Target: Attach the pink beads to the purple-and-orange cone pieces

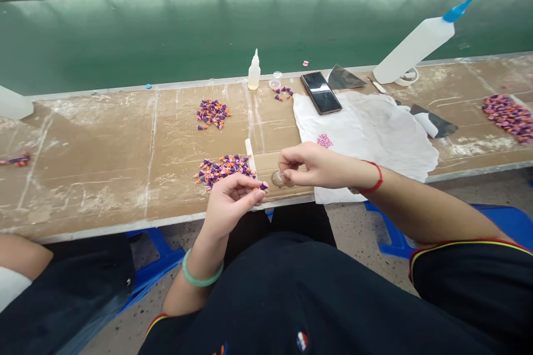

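Note:
My left hand (231, 202) pinches a small purple-and-pink cone-shaped piece (264, 186) between thumb and fingertips. Just behind that hand lies a pile of purple, orange and pink pieces (227, 168), with a flat white stick (250, 154) beside it. My right hand (310, 166) is closed, thumb against fingers, over a small clear round dish (277, 178) near the table's front edge; what the fingertips hold is too small to tell. Tiny pink bits (324, 140) lie on a white cloth (375, 127) behind the right hand.
A second pile of pieces (213, 113) lies farther back, near a small dropper bottle (254, 71). A phone (320, 92) rests partly on the cloth. At the back right, a large white bottle (414, 50) leans over a tape roll (407, 76). Another person's arm (23, 255) is at left.

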`<state>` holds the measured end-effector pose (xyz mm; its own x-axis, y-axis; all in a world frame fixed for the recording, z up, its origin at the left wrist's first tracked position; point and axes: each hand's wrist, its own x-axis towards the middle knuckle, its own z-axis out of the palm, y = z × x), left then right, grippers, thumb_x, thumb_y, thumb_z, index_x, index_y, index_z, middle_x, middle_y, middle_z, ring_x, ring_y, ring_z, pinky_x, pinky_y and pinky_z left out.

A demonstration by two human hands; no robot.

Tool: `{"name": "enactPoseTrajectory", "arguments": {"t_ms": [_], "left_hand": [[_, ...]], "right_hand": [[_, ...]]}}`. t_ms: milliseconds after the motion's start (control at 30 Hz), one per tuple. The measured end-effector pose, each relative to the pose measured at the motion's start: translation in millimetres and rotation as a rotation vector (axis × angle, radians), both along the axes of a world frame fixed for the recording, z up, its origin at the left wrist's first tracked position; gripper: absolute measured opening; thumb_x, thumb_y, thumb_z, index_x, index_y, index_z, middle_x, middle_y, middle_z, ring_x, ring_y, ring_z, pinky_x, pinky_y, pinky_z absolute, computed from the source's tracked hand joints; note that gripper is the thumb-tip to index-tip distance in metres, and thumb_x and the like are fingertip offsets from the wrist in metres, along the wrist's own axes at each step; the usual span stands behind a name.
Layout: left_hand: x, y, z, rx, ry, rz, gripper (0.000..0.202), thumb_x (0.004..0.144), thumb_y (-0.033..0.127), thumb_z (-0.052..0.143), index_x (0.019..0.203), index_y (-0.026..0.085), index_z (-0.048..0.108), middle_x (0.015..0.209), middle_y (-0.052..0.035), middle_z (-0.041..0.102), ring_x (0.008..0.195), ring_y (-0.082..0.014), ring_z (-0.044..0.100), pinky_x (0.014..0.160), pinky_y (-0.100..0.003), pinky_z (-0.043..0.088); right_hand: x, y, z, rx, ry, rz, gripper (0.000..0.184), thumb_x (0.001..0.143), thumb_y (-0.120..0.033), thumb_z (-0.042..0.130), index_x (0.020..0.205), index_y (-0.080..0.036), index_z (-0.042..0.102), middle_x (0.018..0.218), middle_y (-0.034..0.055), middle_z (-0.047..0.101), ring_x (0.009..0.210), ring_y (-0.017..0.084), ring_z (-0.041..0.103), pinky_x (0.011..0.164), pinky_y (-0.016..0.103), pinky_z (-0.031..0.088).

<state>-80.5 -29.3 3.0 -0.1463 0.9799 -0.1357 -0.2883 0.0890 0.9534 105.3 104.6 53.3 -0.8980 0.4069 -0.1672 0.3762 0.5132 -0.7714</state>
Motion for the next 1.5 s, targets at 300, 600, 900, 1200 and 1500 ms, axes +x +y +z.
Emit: {"name": "enactPoseTrajectory", "arguments": {"t_ms": [300, 600, 900, 1200, 1500], "left_hand": [[15, 0, 18.3, 0.037, -0.022, -0.047, 0.03, 0.067, 0.039, 0.091, 0.074, 0.016, 0.074, 0.07, -0.0053, 0.078, 0.055, -0.0163, 0.073, 0.055, -0.024, 0.064], [19, -1, 21.2, 0.052, 0.011, -0.06, 0.029, 0.069, 0.038, 0.09, 0.076, 0.016, 0.074, 0.072, -0.0055, 0.078, 0.056, -0.0169, 0.073, 0.055, -0.025, 0.064], [21, -1, 21.6, 0.091, 0.019, -0.054, 0.025, 0.071, 0.034, 0.089, 0.075, 0.016, 0.073, 0.069, -0.0043, 0.077, 0.054, -0.0151, 0.072, 0.053, -0.023, 0.062], [22, -2, 23.1, 0.082, 0.121, -0.03, 0.025, 0.072, 0.038, 0.087, 0.075, 0.017, 0.074, 0.068, -0.0047, 0.076, 0.058, -0.0175, 0.073, 0.057, -0.026, 0.062], [25, -7, 23.6, 0.119, 0.181, 0.061, 0.009, 0.076, 0.023, 0.082, 0.076, 0.017, 0.075, 0.068, -0.003, 0.076, 0.06, -0.0163, 0.074, 0.058, -0.023, 0.061]], "right_hand": [[4, -22, 13.5, -0.292, 0.193, -0.036, 0.003, 0.083, -0.018, 0.055, 0.081, -0.019, 0.056, 0.073, -0.0006, 0.068, 0.064, 0.01, 0.061, 0.056, 0.02, 0.047], [9, -24, 17.1, -0.185, 0.168, -0.005, 0.005, 0.077, -0.015, 0.053, 0.078, -0.018, 0.057, 0.071, -0.0006, 0.062, 0.063, 0.01, 0.053, 0.054, 0.021, 0.04], [7, -26, 18.8, -0.095, 0.159, 0.014, 0.003, 0.076, -0.016, 0.053, 0.074, -0.018, 0.054, 0.069, -0.0011, 0.06, 0.06, 0.009, 0.048, 0.053, 0.021, 0.035], [5, -30, 22.8, -0.002, 0.141, -0.019, 0.008, 0.079, -0.019, 0.055, 0.072, -0.019, 0.051, 0.064, -0.0029, 0.057, 0.056, 0.008, 0.045, 0.051, 0.02, 0.032], [1, -33, 20.6, 0.077, 0.159, -0.044, 0.011, 0.082, -0.02, 0.051, 0.072, -0.019, 0.049, 0.062, -0.0021, 0.056, 0.055, 0.009, 0.043, 0.051, 0.021, 0.03]]}}
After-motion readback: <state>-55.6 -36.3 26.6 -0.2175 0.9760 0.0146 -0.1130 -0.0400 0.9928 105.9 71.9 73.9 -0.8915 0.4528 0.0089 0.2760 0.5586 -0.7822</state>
